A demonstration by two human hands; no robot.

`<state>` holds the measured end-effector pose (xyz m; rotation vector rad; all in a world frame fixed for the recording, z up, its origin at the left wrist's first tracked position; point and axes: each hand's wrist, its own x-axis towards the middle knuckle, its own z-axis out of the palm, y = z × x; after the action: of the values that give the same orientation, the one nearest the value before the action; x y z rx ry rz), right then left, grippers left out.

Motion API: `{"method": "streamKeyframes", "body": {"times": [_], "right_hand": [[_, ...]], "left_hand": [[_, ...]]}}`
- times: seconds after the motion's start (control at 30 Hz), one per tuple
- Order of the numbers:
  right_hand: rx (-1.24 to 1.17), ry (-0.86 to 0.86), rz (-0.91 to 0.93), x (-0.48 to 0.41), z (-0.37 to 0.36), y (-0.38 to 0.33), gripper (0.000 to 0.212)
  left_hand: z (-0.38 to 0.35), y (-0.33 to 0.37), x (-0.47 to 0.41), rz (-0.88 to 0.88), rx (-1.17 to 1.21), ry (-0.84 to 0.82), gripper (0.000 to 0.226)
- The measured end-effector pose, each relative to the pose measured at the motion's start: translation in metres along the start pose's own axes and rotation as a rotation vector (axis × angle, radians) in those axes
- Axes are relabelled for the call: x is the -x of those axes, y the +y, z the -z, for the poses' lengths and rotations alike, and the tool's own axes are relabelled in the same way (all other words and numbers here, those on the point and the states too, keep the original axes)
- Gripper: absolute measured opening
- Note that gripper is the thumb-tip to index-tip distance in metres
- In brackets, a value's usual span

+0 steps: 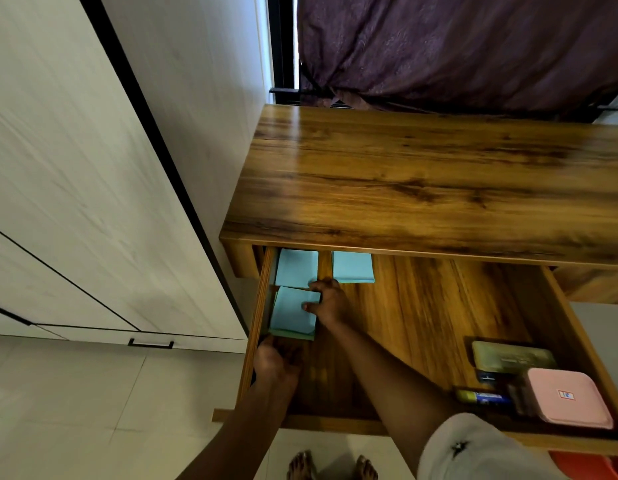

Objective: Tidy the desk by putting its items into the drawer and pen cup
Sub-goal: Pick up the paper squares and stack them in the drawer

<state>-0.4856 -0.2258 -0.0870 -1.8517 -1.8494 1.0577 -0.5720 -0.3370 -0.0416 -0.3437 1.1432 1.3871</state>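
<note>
While pulled well out from under the bench (439, 174), loaded at both ends: drawer (421, 306). At the left end, three blue pads: far-left pad (296, 268) against the side wall, far-right pad (352, 267) near it and partly under the bench edge, near pad (292, 315) in front of the first. Clamped on the near pad's right edge, thumb on top and fingers curled at the far corner: right hand (326, 301). Lower in the near left corner, fingertips at that pad's front edge: left hand (276, 363) (too blurred to tell whether curled or straight). At the right end, pink box (574, 398), green tin (511, 356) behind it, yellow-and-blue tube (482, 397) just left.
</note>
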Motion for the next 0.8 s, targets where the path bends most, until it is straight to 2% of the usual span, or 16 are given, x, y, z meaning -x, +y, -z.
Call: {"method": "streamKeyframes", "body": {"times": [0.23,0.3,0.4,0.5,0.67,0.8], "right_hand": [[0.166,-0.03,0.085,0.009,-0.014,0.002,0.057],[0.057,0.036,0.034,0.009,-0.012,0.0,0.053],[-0.128,0.157,-0.159,0.012,-0.008,0.002,0.033],[-0.202,0.043,-0.228,0.016,-0.012,0.001,0.03],[-0.198,0.038,-0.262,0.026,0.006,-0.005,0.033],[-0.08,0.052,-0.14,0.073,0.049,0.014,0.038]], "left_hand": [[0.003,0.0,-0.003,0.021,0.016,-0.004,0.036],[0.005,0.0,-0.002,0.028,0.016,-0.01,0.035],[0.007,0.0,-0.001,0.031,-0.008,-0.029,0.036],[0.004,0.001,-0.003,0.016,-0.025,-0.024,0.037],[0.004,0.0,0.01,0.031,-0.029,-0.022,0.036],[0.015,-0.004,0.042,-0.074,-0.313,-0.131,0.031]]}}
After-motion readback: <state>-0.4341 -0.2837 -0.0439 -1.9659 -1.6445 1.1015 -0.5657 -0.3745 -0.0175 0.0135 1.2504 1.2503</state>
